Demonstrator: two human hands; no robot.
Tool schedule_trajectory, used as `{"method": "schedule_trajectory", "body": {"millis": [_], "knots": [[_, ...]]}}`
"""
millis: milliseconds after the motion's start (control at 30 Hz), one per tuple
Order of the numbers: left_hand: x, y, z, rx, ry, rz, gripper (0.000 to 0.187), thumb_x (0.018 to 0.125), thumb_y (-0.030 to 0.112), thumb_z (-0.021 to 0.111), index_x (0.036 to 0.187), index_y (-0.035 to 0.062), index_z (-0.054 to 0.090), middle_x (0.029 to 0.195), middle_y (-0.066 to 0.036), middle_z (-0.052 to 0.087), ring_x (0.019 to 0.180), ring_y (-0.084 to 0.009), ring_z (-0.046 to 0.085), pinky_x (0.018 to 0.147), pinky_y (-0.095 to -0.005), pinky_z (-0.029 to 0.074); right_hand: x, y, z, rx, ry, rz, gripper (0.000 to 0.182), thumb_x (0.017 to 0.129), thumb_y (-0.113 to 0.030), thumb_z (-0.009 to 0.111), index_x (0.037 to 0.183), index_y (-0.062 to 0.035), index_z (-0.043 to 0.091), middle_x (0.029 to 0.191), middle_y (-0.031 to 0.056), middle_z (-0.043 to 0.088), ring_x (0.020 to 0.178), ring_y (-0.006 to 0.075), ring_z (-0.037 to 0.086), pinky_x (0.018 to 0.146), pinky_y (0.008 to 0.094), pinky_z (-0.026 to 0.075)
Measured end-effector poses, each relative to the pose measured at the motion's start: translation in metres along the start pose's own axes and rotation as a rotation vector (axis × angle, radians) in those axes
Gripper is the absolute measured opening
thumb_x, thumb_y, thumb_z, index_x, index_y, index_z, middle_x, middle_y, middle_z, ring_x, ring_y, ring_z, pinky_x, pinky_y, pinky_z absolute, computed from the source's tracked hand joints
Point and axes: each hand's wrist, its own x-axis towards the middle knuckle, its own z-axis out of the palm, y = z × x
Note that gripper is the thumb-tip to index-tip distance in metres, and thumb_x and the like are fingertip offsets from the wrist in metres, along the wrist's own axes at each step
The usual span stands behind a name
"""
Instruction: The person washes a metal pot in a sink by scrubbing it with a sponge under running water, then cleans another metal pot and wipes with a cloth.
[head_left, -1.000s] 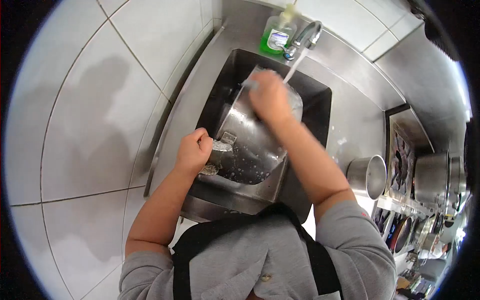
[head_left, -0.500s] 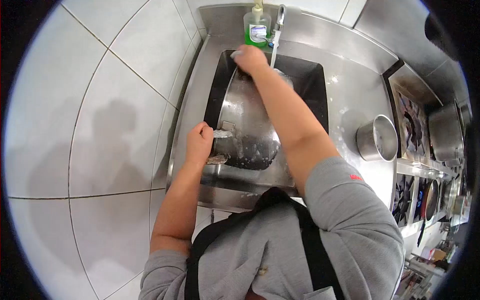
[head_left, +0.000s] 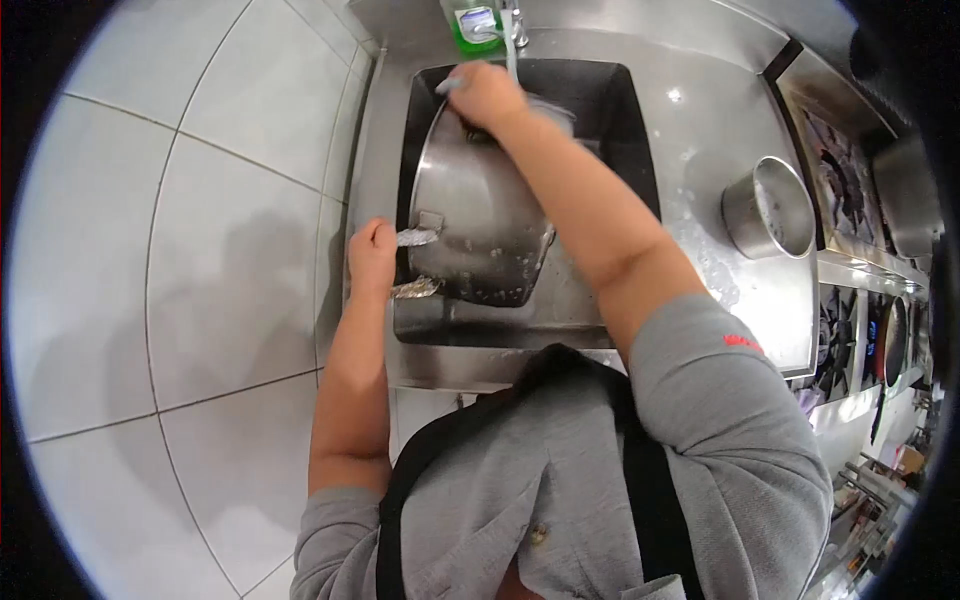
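Observation:
A large metal pot lies tilted on its side in the sink, with suds and drops on its wall. My left hand is closed around its foil-wrapped handle on the near left side. At the pot's far end, my right hand is curled and blurred by motion. A pale bit shows at its fingertips and something dark beneath the palm; I cannot make out what it holds. Water runs from the tap just beyond that hand.
A green soap bottle stands behind the sink, beside the tap. On the wet steel counter to the right sits a smaller metal pot. Farther right are stove burners and a pan. A tiled wall closes off the left.
My view has shifted, so the sink sits higher and slightly left. The pot has tilted a little, my left hand still on its handle. My right hand stays at the far end, moving.

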Motion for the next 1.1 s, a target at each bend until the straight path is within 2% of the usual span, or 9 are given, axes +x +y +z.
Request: {"method": "schedule_trajectory", "body": {"millis": [333, 400, 533, 633, 700, 867, 933, 967, 1100], "knots": [[0.007, -0.005, -0.005, -0.113, -0.109, -0.093, 0.024, 0.081, 0.019, 0.046, 0.073, -0.0033, 0.050, 0.059, -0.011, 0.034, 0.057, -0.0161, 0.036, 0.054, -0.0362, 0.035, -0.170, 0.015, -0.010, -0.236, 0.046, -0.904, 0.043, 0.065, -0.014, 0.066, 0.107, -0.0118, 0.062, 0.114, 0.0084, 0.060, 0.105, 0.0293, 0.057, 0.089, 0.0448, 0.047], [0.008, -0.013, 0.000, -0.209, -0.110, 0.019, 0.025, 0.086, 0.021, 0.048, 0.065, 0.0073, 0.049, 0.054, 0.006, 0.034, 0.047, -0.0053, 0.032, 0.043, -0.0262, 0.024, -0.146, 0.037, -0.026, -0.146, 0.095, -0.726, 0.044, 0.066, -0.015, 0.067, 0.110, -0.0123, 0.062, 0.114, 0.0099, 0.061, 0.107, 0.0302, 0.057, 0.090, 0.0430, 0.047], [0.004, 0.013, -0.003, -0.137, -0.134, -0.073, 0.024, 0.081, 0.019, 0.046, 0.072, -0.0027, 0.050, 0.060, -0.011, 0.036, 0.058, -0.0164, 0.037, 0.055, -0.0367, 0.036, -0.050, 0.078, -0.048, 0.040, 0.035, 0.225, 0.038, 0.078, -0.028, 0.060, 0.111, -0.0083, 0.062, 0.109, 0.0165, 0.062, 0.103, 0.0339, 0.059, 0.088, 0.0420, 0.048], [0.004, 0.017, -0.003, -0.093, -0.145, -0.120, 0.024, 0.081, 0.019, 0.047, 0.073, -0.0030, 0.052, 0.060, -0.013, 0.040, 0.058, -0.0160, 0.040, 0.056, -0.0370, 0.036, -0.046, 0.063, -0.035, -0.262, 0.238, 0.141, 0.030, 0.079, -0.028, 0.059, 0.102, -0.0078, 0.064, 0.105, 0.0185, 0.062, 0.101, 0.0366, 0.059, 0.085, 0.0440, 0.049], [-0.002, 0.026, -0.002, -0.111, -0.136, -0.119, 0.024, 0.081, 0.019, 0.047, 0.074, -0.0032, 0.052, 0.060, -0.015, 0.043, 0.059, -0.0182, 0.043, 0.056, -0.0376, 0.037, -0.092, 0.047, -0.016, -0.258, 0.407, -0.223, 0.028, 0.075, -0.022, 0.063, 0.100, -0.0081, 0.061, 0.101, 0.0158, 0.060, 0.094, 0.0357, 0.059, 0.083, 0.0459, 0.049], [-0.022, 0.064, 0.025, -0.143, -0.096, -0.034, 0.027, 0.084, 0.021, 0.047, 0.077, -0.0037, 0.054, 0.065, -0.022, 0.051, 0.061, -0.0300, 0.052, 0.060, -0.0406, 0.040, -0.157, 0.040, -0.035, -0.170, 0.196, -0.542, 0.039, 0.073, -0.010, 0.065, 0.111, -0.0077, 0.059, 0.109, 0.0147, 0.061, 0.108, 0.0336, 0.056, 0.092, 0.0416, 0.045], [-0.024, 0.079, 0.041, -0.214, -0.074, 0.016, 0.029, 0.086, 0.023, 0.045, 0.080, -0.0040, 0.055, 0.070, -0.025, 0.054, 0.066, -0.0389, 0.053, 0.063, -0.0424, 0.042, -0.128, 0.066, -0.046, -0.154, 0.331, -0.344, 0.033, 0.075, -0.015, 0.064, 0.106, -0.0053, 0.059, 0.107, 0.0172, 0.060, 0.098, 0.0365, 0.057, 0.086, 0.0433, 0.046], [-0.023, 0.081, 0.048, -0.257, -0.098, -0.012, 0.029, 0.089, 0.023, 0.046, 0.077, -0.0038, 0.049, 0.064, -0.016, 0.045, 0.061, -0.0230, 0.045, 0.060, -0.0369, 0.037, -0.107, 0.085, -0.052, -0.112, 0.395, -0.186, 0.030, 0.079, -0.018, 0.062, 0.105, -0.0030, 0.058, 0.105, 0.0190, 0.060, 0.097, 0.0381, 0.057, 0.085, 0.0441, 0.046], [-0.028, 0.088, 0.061, -0.296, -0.050, -0.017, 0.033, 0.092, 0.026, 0.047, 0.077, -0.0033, 0.050, 0.061, -0.017, 0.044, 0.056, -0.0242, 0.043, 0.057, -0.0383, 0.037, -0.099, 0.113, -0.058, 0.039, 0.452, 0.240, 0.035, 0.089, -0.027, 0.054, 0.104, 0.0044, 0.056, 0.100, 0.0249, 0.058, 0.096, 0.0405, 0.056, 0.085, 0.0441, 0.043]]}}
